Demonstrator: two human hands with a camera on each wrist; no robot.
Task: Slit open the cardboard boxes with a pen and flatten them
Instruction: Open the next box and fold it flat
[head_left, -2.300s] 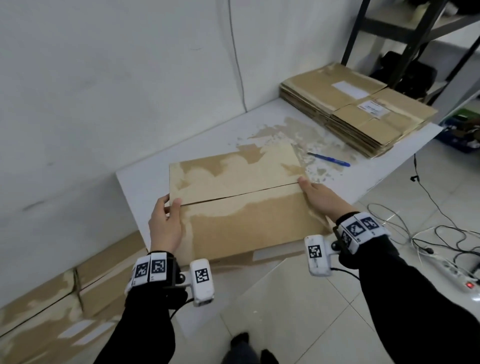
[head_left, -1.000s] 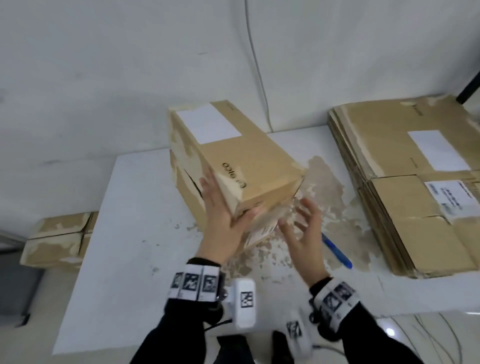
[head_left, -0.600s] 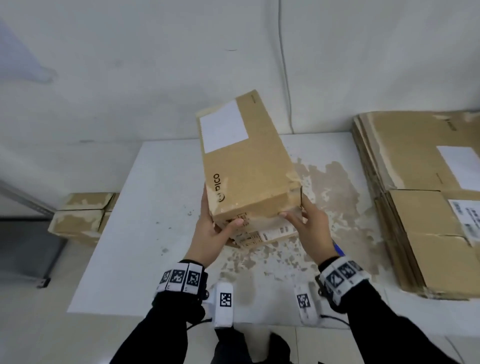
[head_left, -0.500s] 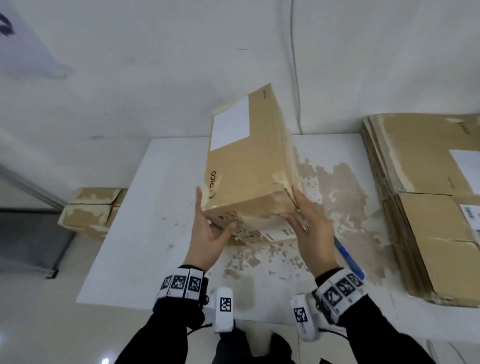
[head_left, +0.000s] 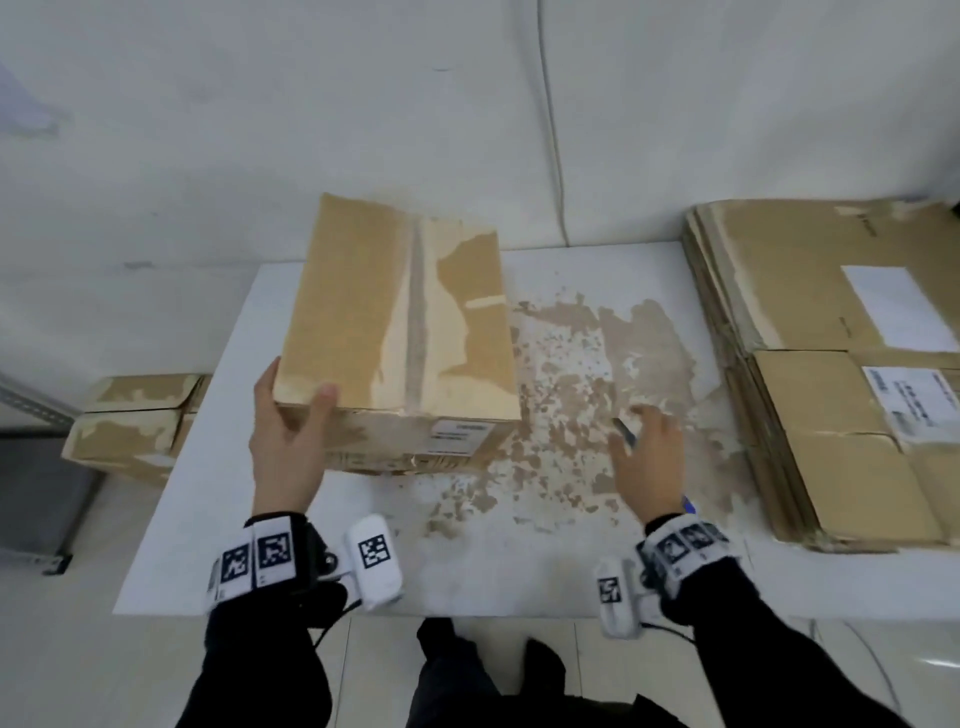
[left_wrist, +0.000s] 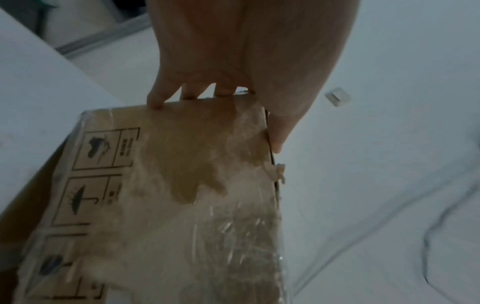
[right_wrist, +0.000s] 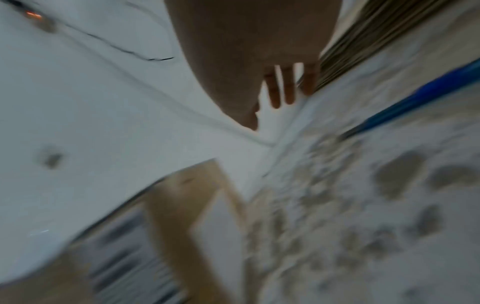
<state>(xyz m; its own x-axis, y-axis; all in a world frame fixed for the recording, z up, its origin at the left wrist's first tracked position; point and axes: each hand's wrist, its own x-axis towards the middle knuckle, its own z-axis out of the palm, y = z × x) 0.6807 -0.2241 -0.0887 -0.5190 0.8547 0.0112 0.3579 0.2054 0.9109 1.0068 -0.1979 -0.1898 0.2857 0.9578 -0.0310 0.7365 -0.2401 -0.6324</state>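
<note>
A closed cardboard box (head_left: 400, 332) is seen in the middle of the head view, lying flat on the white surface (head_left: 197, 509), its top seam running away from the camera and covered with tape (head_left: 415, 322). Its near left corner is gripped by the left hand (head_left: 285, 441): the thumb is laid on the top face and the fingers (left_wrist: 155, 100) are curled round the left side. The right hand (head_left: 649, 467) is held right of the box and apart from it, its fingers (right_wrist: 288, 90) spread and relaxed, with nothing held. A blue pen (right_wrist: 420, 96) lies on the surface beneath that hand, largely hidden by it in the head view. At the right edge of the frame a stack of flattened boxes (head_left: 831, 364) rests on the surface. At the left, 2 further boxes (head_left: 130, 421) are stacked below surface level.
</note>
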